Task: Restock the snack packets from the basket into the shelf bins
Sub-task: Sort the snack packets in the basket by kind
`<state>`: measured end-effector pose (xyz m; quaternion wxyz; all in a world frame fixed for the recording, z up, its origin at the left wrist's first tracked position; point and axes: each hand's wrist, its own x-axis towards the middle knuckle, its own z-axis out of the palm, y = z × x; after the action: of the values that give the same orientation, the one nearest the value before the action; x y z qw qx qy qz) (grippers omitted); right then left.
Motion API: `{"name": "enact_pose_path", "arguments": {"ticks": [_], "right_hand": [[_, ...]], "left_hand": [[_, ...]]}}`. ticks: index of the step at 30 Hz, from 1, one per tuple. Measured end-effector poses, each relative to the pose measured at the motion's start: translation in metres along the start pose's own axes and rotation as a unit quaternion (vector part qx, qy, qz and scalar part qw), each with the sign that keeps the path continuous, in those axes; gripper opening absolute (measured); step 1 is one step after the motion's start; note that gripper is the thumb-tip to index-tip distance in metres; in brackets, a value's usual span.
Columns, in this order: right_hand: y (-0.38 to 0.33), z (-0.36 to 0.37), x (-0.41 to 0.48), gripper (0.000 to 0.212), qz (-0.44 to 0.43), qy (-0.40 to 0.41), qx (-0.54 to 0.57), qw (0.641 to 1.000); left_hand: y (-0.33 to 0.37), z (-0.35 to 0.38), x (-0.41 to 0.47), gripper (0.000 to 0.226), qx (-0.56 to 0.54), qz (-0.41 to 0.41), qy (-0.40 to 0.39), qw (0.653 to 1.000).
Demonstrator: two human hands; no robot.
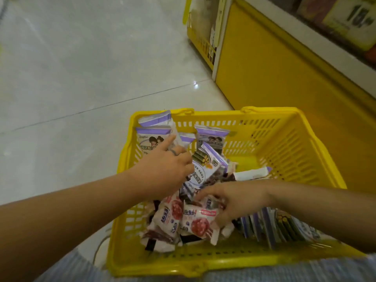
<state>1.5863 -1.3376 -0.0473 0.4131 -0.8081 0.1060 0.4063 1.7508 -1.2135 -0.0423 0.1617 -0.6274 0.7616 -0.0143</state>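
Yellow plastic basket (305, 151), snack packets (205, 171) loose inside; right grip (230, 202) clasps red-white packets (200, 224); left grip (166, 169), forefinger on purple packet (151, 139), hold cannot be told

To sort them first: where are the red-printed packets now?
In the head view, the red-printed packets lie near-left in the yellow basket, gripped by the right hand, beside purple packets.
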Motion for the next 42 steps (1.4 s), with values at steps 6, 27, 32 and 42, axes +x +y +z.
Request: {"name": "enact_pose_path", "arguments": {"ticks": [6,27,32,42], "right_hand": [[0.05,-0.058,-0.014,0.017,0.055,0.114,0.1,0.987],[0.153,-0.039,0.104,0.02,0.268,0.219,0.061,0.936],[0.154,-0.041,0.094,0.024,0.238,0.281,0.099,0.925],[0.129,-0.066,0.004,0.016,0.185,0.431,-0.112,0.876]], "left_hand": [[0.014,0.026,0.015,0.034,-0.052,0.013,0.068,0.996],[0.003,0.06,0.03,0.036,-0.063,0.027,0.118,0.991],[0.004,0.058,0.03,0.032,-0.056,0.025,0.112,0.992],[0.004,0.052,0.026,0.034,-0.033,0.031,0.118,0.992]]}}
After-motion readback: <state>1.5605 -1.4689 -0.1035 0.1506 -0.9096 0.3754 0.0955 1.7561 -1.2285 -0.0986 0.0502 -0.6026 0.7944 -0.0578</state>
